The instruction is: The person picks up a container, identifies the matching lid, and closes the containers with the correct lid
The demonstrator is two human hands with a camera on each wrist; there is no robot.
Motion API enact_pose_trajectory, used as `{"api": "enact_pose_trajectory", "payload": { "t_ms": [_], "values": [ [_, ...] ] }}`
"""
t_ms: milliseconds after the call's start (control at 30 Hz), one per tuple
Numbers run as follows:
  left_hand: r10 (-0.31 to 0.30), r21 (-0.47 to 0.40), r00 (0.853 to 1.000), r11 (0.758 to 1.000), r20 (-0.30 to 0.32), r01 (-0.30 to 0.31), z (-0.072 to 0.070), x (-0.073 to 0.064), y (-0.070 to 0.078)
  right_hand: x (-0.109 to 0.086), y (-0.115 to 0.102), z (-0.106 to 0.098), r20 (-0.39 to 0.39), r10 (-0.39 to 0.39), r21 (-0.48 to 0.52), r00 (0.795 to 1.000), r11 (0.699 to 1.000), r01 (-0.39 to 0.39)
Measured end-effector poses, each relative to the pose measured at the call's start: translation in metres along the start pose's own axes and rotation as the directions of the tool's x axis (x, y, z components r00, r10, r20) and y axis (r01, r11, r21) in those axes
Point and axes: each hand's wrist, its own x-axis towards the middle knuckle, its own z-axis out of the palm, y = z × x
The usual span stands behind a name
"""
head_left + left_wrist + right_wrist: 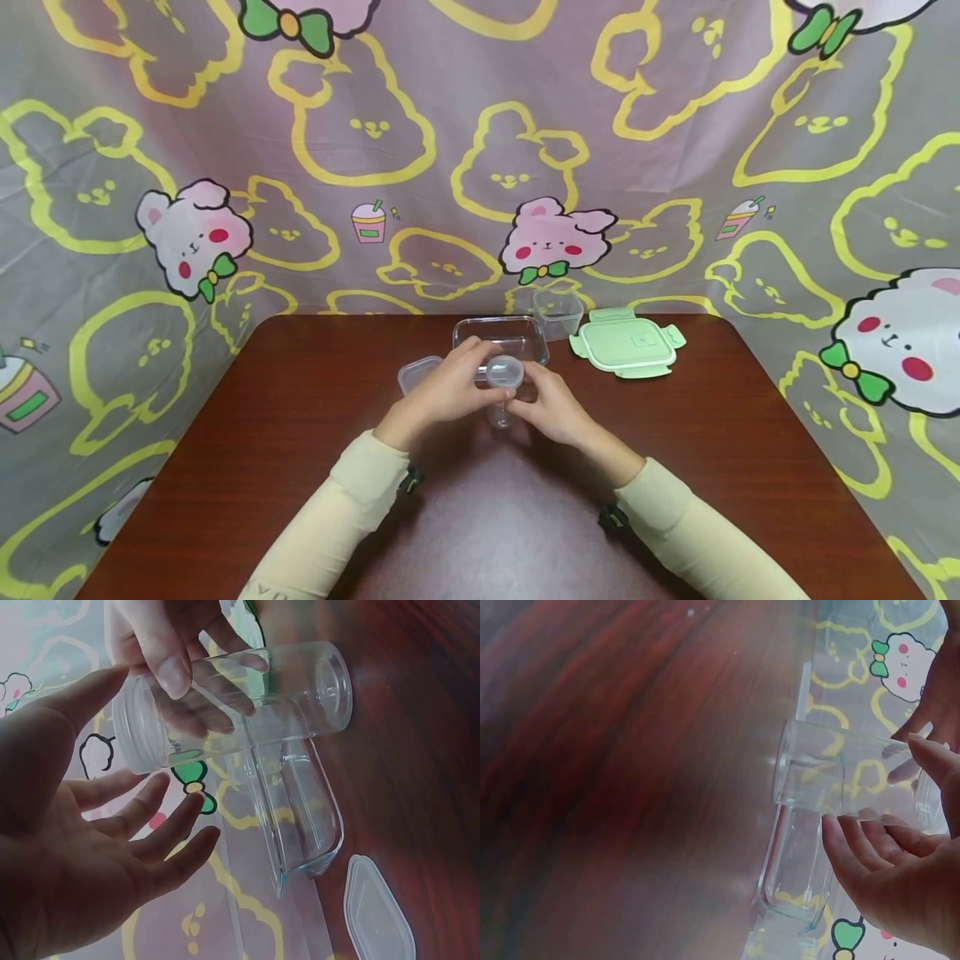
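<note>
Left hand (450, 385) and right hand (558, 408) hold the jar (289, 694) in curled fingers toward the surface's (495, 517) far edge; its cap (505, 371) seems seated, but the glass box (501, 320) stands uncovered.

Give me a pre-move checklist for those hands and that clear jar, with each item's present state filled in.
1. Right hand holding the jar by its body: ok.
2. Left hand gripping the cap: ok.
3. Cap seated on the jar's mouth: ok; how tightly, cannot tell.
4. Jar free of visible contents: ok, nothing shows through its wall.
5. Jar's base resting on the table: cannot tell.
6. Green lid out of the way: ok, it lies apart, beyond the right hand.
</note>
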Motion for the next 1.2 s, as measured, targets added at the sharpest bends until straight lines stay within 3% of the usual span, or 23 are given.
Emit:
{"api": "enact_pose_trajectory", "payload": {
  "t_ms": [100, 200, 333, 467, 567, 700, 800, 1067, 1200],
  "values": [
    [0.008, -0.003, 0.999, 1.0, -0.038, -0.009, 0.002, 0.001, -0.001, 0.0, 0.0, 0.0, -0.007, -0.008, -0.002, 1.0, 1.0, 0.008],
    [0.06, -0.013, 0.997, 0.998, -0.046, -0.06, -0.001, 0.002, -0.002, 0.0, 0.0, 0.001, -0.014, -0.011, -0.011, 1.0, 1.0, 0.01],
    [0.104, -0.036, 0.994, 0.994, 0.024, -0.103, -0.008, 0.0, -0.002, 0.0, 0.001, 0.0, -0.017, -0.011, -0.018, 1.0, 1.0, 0.011],
    [0.052, -0.031, 0.994, 0.998, 0.093, -0.05, -0.01, -0.002, 0.001, 0.0, 0.001, 0.0, -0.007, -0.017, -0.017, 1.0, 1.0, 0.016],
    [0.03, -0.003, 0.998, 1.0, 0.062, -0.03, -0.005, -0.002, 0.002, 0.0, 0.002, 0.0, -0.002, -0.013, -0.014, 1.0, 1.0, 0.013],
    [0.046, 0.03, 0.998, 0.999, -0.031, -0.046, 0.0, 0.0, 0.003, 0.0, 0.002, 0.001, 0.0, -0.004, -0.001, 1.0, 1.0, 0.004],
    [0.047, 0.049, 0.997, 0.998, -0.057, -0.044, 0.0, 0.0, 0.003, 0.001, 0.001, 0.001, 0.002, -0.002, 0.01, 1.0, 1.0, 0.002],
    [0.045, 0.024, 0.995, 0.999, 0.094, -0.047, -0.007, 0.0, -0.001, 0.001, 0.001, 0.001, -0.007, 0.004, -0.019, 1.0, 1.0, -0.004],
    [0.009, 0.042, 0.996, 0.999, 0.087, -0.013, -0.004, 0.001, 0.0, 0.001, 0.001, 0.001, 0.008, 0.007, -0.005, 1.0, 1.0, -0.007]
  ]
}}
